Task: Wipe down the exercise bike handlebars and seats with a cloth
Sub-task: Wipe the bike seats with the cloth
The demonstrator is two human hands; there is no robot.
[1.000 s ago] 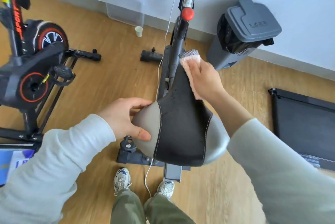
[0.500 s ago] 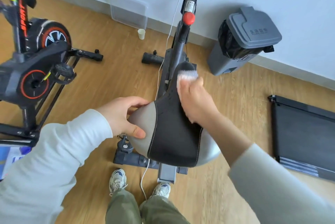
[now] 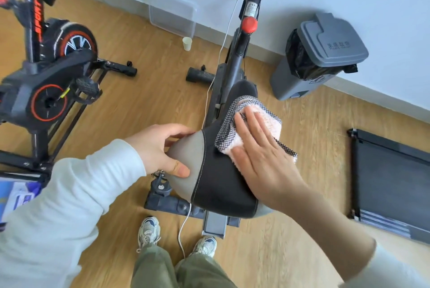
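A black and grey bike seat (image 3: 218,178) fills the middle of the head view, its narrow nose pointing away from me. My left hand (image 3: 160,148) grips the seat's grey left flank, thumb on top and fingers curled over the edge. A pink cloth (image 3: 265,122) with a black-and-white checked border lies on the seat's right side. My right hand (image 3: 263,157) presses flat on the cloth with straight fingers. The bike's post with a red knob (image 3: 249,25) rises beyond the seat.
A second black and red exercise bike (image 3: 48,73) stands at the left. A grey lidded bin (image 3: 318,59) sits by the wall at the right, a folded treadmill (image 3: 393,178) further right. A paper cup (image 3: 187,43), a clear tray (image 3: 172,15) and a white cable (image 3: 223,40) lie near the wall.
My right hand with the cloth slid back from the seat's nose towards me and to the right side, and its fingers flattened out. My left hand kept its grip on the seat.
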